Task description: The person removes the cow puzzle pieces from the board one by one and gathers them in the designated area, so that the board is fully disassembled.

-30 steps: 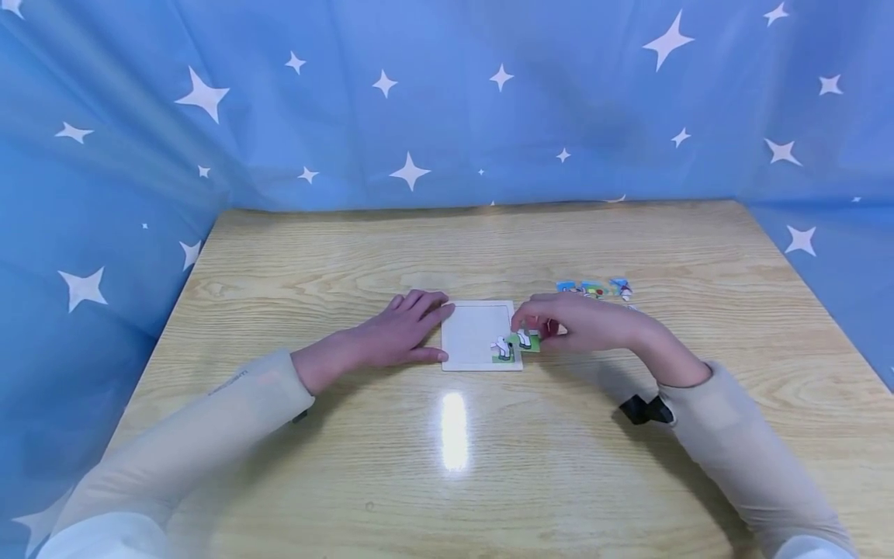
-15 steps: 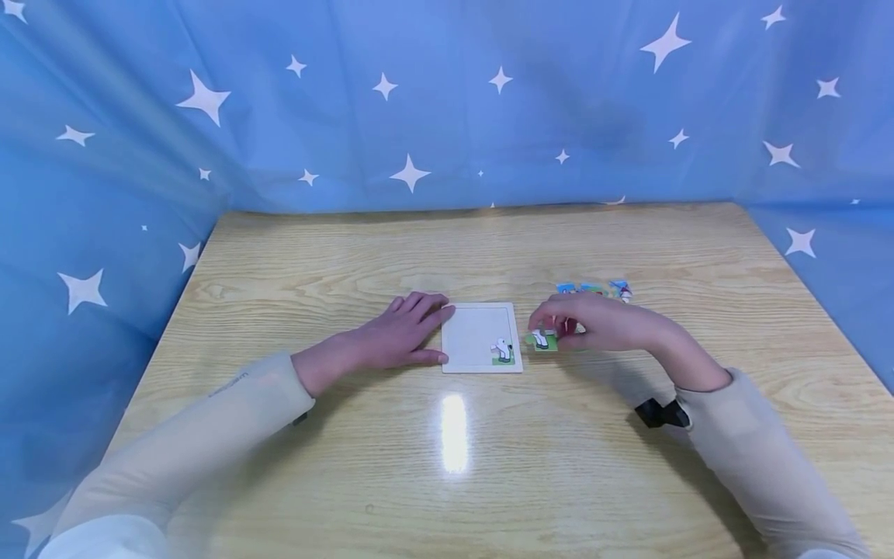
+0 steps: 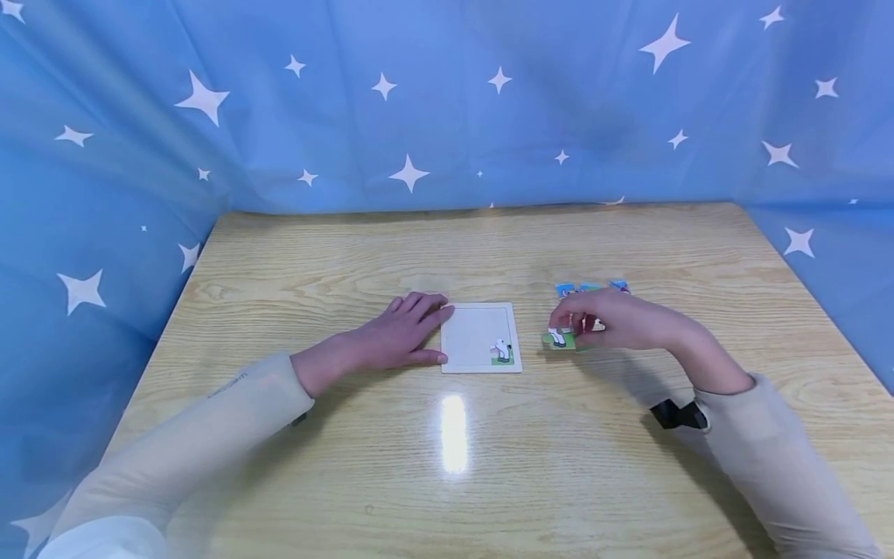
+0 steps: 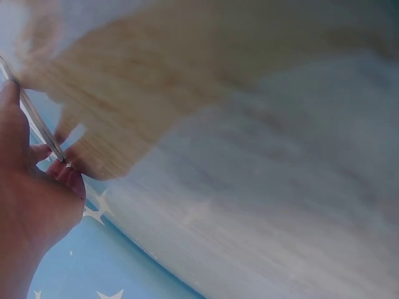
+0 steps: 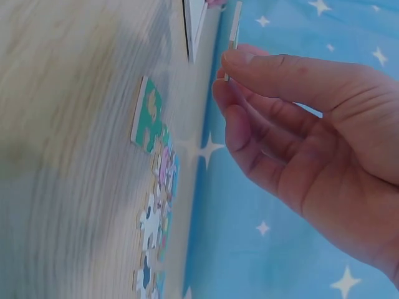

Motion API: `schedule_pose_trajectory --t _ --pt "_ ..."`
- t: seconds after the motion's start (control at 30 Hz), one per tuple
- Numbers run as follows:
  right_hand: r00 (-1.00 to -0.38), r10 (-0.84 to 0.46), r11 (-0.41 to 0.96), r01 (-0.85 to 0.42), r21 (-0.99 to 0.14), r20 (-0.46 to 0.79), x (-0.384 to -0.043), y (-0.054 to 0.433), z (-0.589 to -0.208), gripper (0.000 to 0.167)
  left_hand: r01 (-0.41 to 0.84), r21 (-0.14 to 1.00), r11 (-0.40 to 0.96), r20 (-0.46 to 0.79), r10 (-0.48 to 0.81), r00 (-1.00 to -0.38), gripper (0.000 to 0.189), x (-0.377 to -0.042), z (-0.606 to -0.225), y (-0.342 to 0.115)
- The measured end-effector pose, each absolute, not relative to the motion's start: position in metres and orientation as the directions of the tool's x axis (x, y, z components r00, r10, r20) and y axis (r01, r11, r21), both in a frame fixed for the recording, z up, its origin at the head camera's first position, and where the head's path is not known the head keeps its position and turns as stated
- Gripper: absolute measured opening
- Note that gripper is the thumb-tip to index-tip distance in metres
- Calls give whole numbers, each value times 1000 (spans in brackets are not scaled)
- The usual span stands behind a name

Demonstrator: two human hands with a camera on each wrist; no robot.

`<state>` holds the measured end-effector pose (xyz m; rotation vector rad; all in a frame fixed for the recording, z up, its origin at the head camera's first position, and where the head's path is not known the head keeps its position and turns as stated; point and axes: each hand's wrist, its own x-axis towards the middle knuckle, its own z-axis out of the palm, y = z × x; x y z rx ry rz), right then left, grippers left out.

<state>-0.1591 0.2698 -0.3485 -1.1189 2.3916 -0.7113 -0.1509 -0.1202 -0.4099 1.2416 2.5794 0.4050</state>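
A white puzzle board (image 3: 471, 330) with a raised rim lies mid-table, and one puzzle piece (image 3: 502, 352) showing white legs on green sits in its lower right corner. My left hand (image 3: 398, 335) rests at the board's left edge, thumb and fingers spread along it. Off to the right of the board, my right hand (image 3: 625, 320) pinches another puzzle piece (image 3: 559, 338), green with a white leg and dark shoe, between thumb and fingertips. In the right wrist view that held piece appears edge-on, raised off the table.
Several loose puzzle pieces (image 3: 565, 290) lie behind the right hand, partly hidden by it. A green piece (image 5: 148, 115) shows nearest the board in the right wrist view. The wooden table (image 3: 335, 256) ends at a blue curtain (image 3: 447, 101) with white stars.
My right hand has drawn the pinched puzzle piece rightward, from over the board's right edge to clear of it. The left hand and the board have stayed put.
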Motion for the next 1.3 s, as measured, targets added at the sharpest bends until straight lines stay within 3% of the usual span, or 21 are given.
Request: schedule_pose_trajectory --t 0.73,1.3 --pt "-635 -768 558 -603 -570 -79 -158 300 -353 30 707 361 608 -121 783 -611 81 -151 -409 -122" --pt "-700 -700 637 -518 -571 -145 -161 320 -362 30 709 363 605 -119 784 -609 81 -151 -409 -120"
